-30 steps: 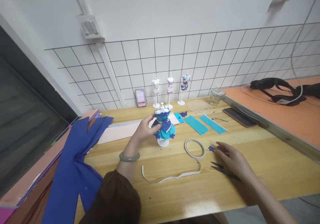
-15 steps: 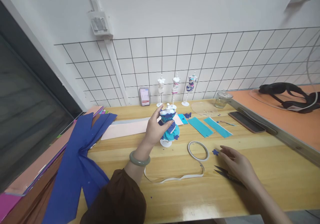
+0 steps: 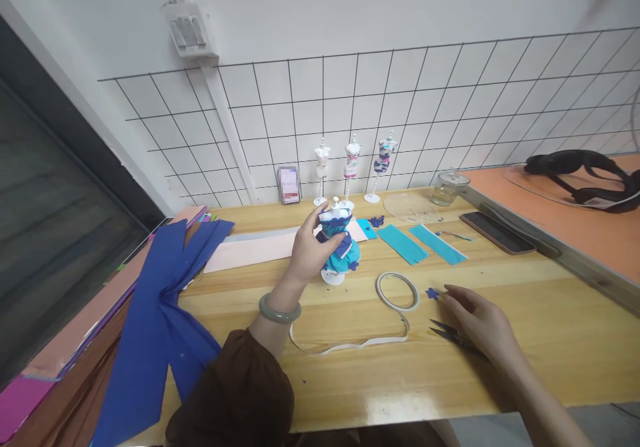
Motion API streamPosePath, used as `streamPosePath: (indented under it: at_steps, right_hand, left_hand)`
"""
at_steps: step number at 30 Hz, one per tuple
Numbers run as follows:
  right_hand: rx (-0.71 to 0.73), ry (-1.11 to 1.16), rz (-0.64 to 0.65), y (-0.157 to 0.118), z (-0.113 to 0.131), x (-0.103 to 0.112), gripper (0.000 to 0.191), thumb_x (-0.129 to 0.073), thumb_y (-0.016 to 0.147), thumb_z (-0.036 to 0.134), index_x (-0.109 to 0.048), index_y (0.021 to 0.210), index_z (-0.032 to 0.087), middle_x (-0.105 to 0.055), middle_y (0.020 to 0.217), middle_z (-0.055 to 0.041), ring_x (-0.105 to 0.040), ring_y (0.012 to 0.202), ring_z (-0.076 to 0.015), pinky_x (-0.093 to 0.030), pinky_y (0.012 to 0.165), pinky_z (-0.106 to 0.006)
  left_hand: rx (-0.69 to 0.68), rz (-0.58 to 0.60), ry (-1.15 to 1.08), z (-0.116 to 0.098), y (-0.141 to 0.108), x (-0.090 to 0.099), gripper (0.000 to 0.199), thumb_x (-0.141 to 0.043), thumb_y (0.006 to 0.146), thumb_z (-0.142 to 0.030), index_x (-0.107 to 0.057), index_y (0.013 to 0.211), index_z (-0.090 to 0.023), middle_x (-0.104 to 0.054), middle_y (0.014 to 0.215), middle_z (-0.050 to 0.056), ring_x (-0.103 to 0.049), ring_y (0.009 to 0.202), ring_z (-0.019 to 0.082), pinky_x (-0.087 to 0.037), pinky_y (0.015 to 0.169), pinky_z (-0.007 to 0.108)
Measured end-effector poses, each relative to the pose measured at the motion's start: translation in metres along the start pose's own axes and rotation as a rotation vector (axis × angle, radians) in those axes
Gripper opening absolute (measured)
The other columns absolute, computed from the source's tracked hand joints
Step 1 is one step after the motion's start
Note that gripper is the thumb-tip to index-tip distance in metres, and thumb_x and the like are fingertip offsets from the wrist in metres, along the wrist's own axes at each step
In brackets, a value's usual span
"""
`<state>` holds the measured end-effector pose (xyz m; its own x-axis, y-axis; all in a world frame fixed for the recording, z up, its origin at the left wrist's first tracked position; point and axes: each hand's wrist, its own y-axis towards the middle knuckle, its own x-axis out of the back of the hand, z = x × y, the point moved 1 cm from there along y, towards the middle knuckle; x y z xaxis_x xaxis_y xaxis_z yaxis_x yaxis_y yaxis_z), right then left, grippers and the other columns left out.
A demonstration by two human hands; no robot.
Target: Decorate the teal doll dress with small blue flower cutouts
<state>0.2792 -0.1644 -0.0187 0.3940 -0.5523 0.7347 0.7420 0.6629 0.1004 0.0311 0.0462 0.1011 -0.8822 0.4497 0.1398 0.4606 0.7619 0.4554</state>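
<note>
My left hand is wrapped around a miniature dress form in a turquoise and dark blue paper dress, upright on its white base. Between the fingertips of my right hand is a small dark blue paper flower, just above the table. Scissors lie partly hidden under that hand, blades pointing left. Left of the flower lies a roll of double-sided tape, its loose white strip trailing toward my left wrist.
At the back stand three more mini dress forms, a phone and a glass jar. Turquoise paper strips, small blue flowers and a dark phone lie to the right. Blue paper covers the left side.
The camera view has tilted and shifted slightly. Both hands keep nearly the same places, with the dress form and the paper flower still held.
</note>
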Motion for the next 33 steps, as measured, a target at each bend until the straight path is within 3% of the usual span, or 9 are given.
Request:
streamPosePath:
  at_steps: [9,18,23,28,33]
  right_hand:
    - [-0.043,0.005,-0.004,-0.001,0.002,0.000,0.043,-0.049,0.073,0.047,-0.066,0.101,0.018,-0.069,0.103,-0.0094,-0.063,0.095,-0.0286,-0.049,0.076,-0.036]
    - [-0.036,0.049,-0.009,-0.004,0.002,0.002,0.043,-0.050,0.072,0.048,-0.066,0.099,0.018,-0.070,0.100,-0.0091,-0.064,0.093,-0.0282,-0.050,0.075,-0.036]
    - [-0.049,0.077,-0.008,-0.006,0.003,0.005,0.042,-0.052,0.071,0.046,-0.067,0.099,0.018,-0.070,0.099,-0.0090,-0.064,0.093,-0.0285,-0.051,0.072,-0.034]
    - [-0.077,0.083,0.005,-0.006,0.003,0.008,0.041,-0.053,0.070,0.046,-0.066,0.099,0.019,-0.069,0.103,-0.0083,-0.062,0.099,-0.0289,-0.050,0.078,-0.035]
    - [-0.069,0.058,0.025,-0.008,0.004,0.009,0.042,-0.052,0.071,0.048,-0.066,0.099,0.019,-0.069,0.105,-0.0082,-0.061,0.101,-0.0302,-0.049,0.081,-0.038]
  left_hand:
    - [0.016,0.039,-0.045,-0.002,0.001,0.002,0.085,-0.069,0.069,-0.022,-0.022,0.140,-0.028,-0.057,0.118,0.006,-0.054,0.109,0.020,-0.044,0.094,0.035]
    - [0.017,0.104,-0.021,0.003,0.005,0.010,0.079,-0.070,0.069,-0.027,-0.031,0.137,-0.027,-0.051,0.129,0.007,-0.046,0.119,0.022,-0.040,0.098,0.033]
    - [0.024,0.223,-0.037,0.005,0.007,0.019,0.083,-0.072,0.066,-0.027,-0.030,0.137,-0.027,-0.048,0.132,0.008,-0.042,0.123,0.024,-0.033,0.103,0.039]
    - [0.023,0.356,-0.021,0.005,0.008,0.029,0.073,-0.072,0.067,-0.026,-0.040,0.132,-0.023,-0.052,0.127,0.010,-0.045,0.121,0.026,-0.031,0.103,0.043]
    - [0.037,0.380,-0.023,0.011,0.008,0.028,0.067,-0.070,0.069,-0.025,-0.042,0.130,-0.021,-0.053,0.126,0.010,-0.045,0.120,0.026,-0.035,0.100,0.042]
